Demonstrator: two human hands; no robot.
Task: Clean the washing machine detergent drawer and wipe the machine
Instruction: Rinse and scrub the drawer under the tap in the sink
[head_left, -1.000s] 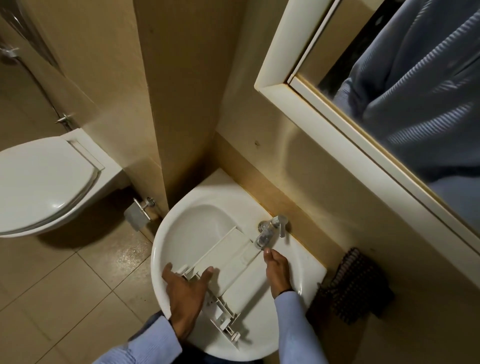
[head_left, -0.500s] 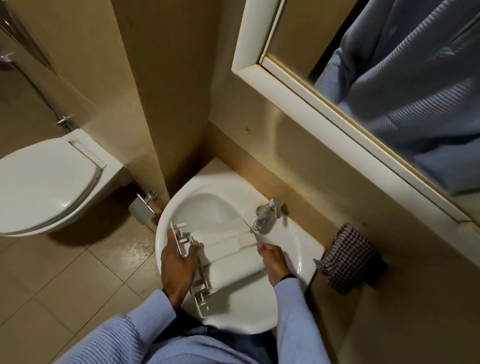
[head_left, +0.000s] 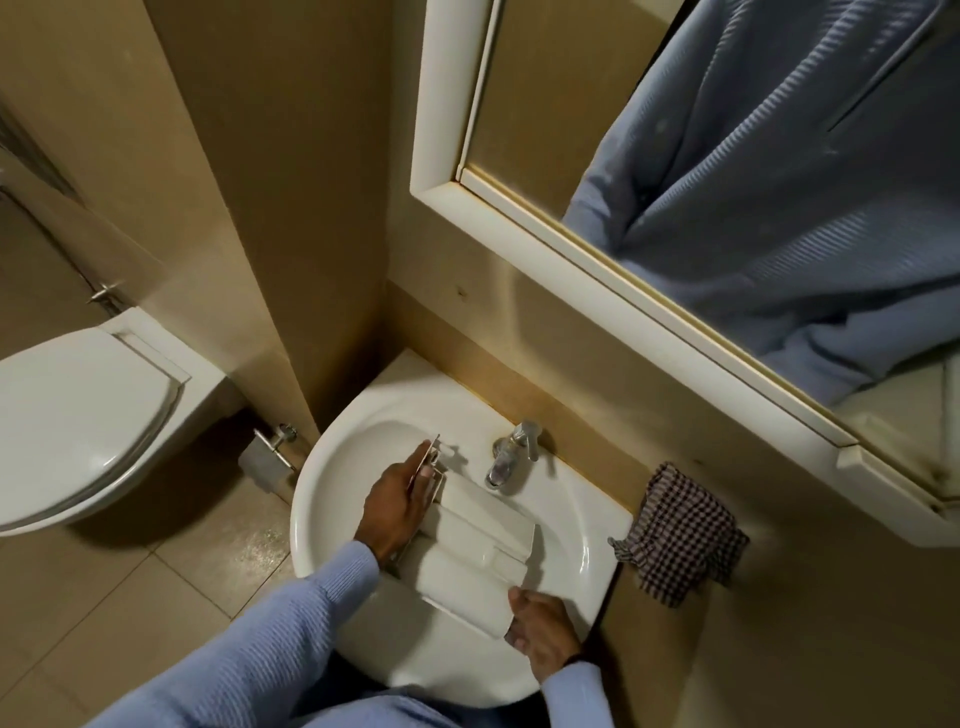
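As the left hand (head_left: 397, 506) gripped its upper end and the right hand (head_left: 543, 631) pinched its lower corner, the detergent drawer (head_left: 478, 551) lay across the basin (head_left: 306, 514), seemingly for rinsing.

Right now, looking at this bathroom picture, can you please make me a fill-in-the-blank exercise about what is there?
1. The left hand and the right hand hold the detergent drawer over the white ____.
2. The checked cloth hangs on the ____ side of the tap.
3. The lid of the toilet is ____ (up or down).
Missing words: sink; right; down.
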